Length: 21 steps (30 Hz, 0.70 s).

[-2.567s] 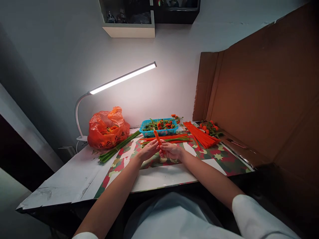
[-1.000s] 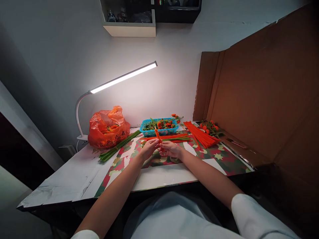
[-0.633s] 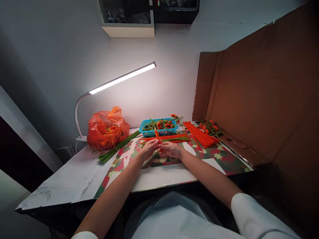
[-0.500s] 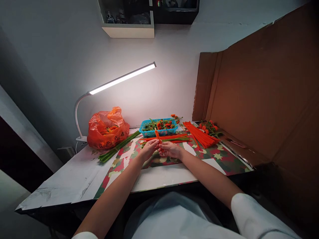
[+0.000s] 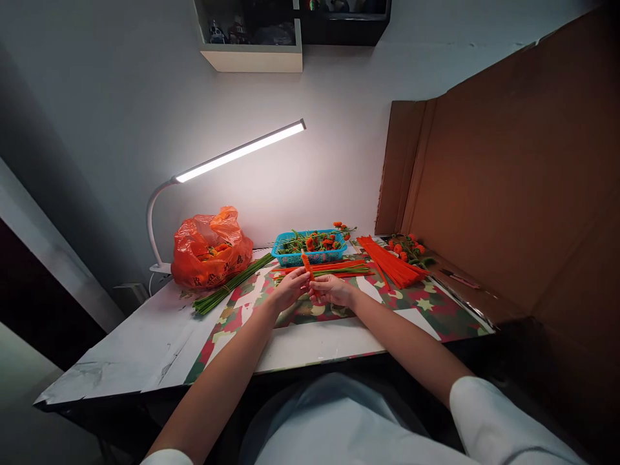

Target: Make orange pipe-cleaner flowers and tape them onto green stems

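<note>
My left hand [image 5: 292, 288] and my right hand [image 5: 331, 290] meet above the middle of the table. Both pinch a small fuzzy orange strip [image 5: 307, 262], which points up and away from me between the fingertips. Just beyond it is a blue basket [image 5: 287, 259] of orange flowers with green stems. Orange and green pipe-cleaner-like stems [image 5: 356, 271] lie in front of the basket, right behind my hands. A fanned bundle of orange stems [image 5: 394, 266] rests to the right.
An orange plastic bag [image 5: 194, 253] and a bundle of green stems [image 5: 227, 289] are at the left, beside a lit lamp [image 5: 242, 152]. More orange flowers [image 5: 404, 248] and a cutter [image 5: 459, 278] lie at the right, near a tall cardboard panel [image 5: 508, 168].
The view has shifted very slightly. My fingers have moved a little around the orange strip, which both hands still hold.
</note>
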Motion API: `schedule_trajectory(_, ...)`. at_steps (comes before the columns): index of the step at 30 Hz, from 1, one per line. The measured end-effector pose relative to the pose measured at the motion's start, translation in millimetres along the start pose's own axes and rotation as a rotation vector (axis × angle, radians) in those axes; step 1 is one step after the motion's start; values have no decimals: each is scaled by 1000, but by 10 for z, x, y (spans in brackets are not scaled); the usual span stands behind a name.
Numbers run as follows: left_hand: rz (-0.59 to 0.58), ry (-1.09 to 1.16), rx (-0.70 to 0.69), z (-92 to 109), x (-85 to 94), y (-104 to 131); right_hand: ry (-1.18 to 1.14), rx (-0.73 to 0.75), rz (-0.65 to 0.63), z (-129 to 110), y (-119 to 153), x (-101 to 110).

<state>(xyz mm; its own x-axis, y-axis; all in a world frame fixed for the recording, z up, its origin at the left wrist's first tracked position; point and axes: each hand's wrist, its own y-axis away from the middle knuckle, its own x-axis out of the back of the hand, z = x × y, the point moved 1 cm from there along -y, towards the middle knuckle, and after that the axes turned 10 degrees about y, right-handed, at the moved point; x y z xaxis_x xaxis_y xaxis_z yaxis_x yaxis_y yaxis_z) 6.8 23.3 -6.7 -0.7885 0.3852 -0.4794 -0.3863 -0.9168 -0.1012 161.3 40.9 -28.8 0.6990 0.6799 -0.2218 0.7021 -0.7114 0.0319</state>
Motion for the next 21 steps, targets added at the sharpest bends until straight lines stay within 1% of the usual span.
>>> schedule_trajectory(10,6,8,0,-9,7,-6,27,8,-1,30,-24,34)
schedule_trajectory(16,-54,8,-3,-11,-15,-5,4,25,-12,-3,0,-6)
schedule_trajectory(21,-72,19,-28,-15,-9,-11,-23,14,-23,-22,8,-37)
